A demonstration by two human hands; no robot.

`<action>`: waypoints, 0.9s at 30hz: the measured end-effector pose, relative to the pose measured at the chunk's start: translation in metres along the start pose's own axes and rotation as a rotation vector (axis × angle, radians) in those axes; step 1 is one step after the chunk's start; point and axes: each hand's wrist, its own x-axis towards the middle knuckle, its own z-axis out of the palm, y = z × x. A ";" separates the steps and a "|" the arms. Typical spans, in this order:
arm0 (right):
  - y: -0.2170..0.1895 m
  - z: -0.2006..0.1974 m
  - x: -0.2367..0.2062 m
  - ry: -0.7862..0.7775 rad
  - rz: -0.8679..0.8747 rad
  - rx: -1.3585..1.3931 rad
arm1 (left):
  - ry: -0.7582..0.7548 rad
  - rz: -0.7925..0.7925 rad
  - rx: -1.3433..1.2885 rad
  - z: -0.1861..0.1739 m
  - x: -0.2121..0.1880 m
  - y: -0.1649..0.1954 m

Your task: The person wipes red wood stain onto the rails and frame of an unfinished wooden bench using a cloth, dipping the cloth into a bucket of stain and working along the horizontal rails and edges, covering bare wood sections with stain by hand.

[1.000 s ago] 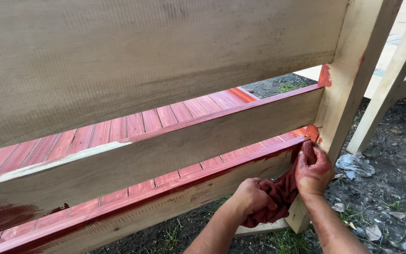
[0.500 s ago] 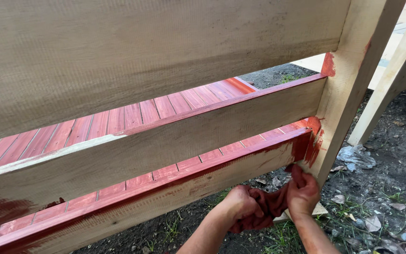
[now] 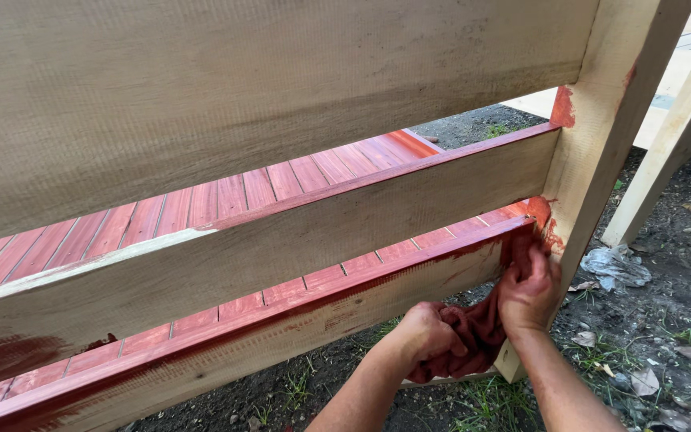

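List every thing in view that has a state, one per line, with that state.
Left hand: closed on the red-stained rag.
Right hand: pressing the rag against the lowest rail's end.
Red-stained rag: bunched, soaked red, held by both hands.
Lowest rail: top edge stained red, face mostly bare.
Middle rail: bare, with a red patch at far left.
Top board: unstained.
Post: bare, red smears at the joints.
Slats behind: stained red.

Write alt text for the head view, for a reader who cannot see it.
Two bare hands work a red-stained rag at the end of the lowest rail of a pale wooden frame: the right hand presses it where rail meets post, the left hand bunches the rest. Red planks show between the rails; dirt and grass lie below.
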 end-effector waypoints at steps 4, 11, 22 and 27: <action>0.004 -0.009 -0.025 -0.166 0.159 -0.007 | -0.083 0.086 -0.093 -0.002 0.002 -0.020; -0.016 -0.014 -0.015 0.128 0.069 0.250 | 0.046 0.029 -0.003 -0.012 -0.018 -0.011; -0.101 -0.001 -0.071 -0.079 -0.002 0.386 | -0.007 -0.068 0.029 -0.056 -0.054 -0.023; -0.109 -0.004 -0.087 -0.151 -0.266 0.370 | 0.050 -0.043 0.099 -0.079 -0.052 -0.069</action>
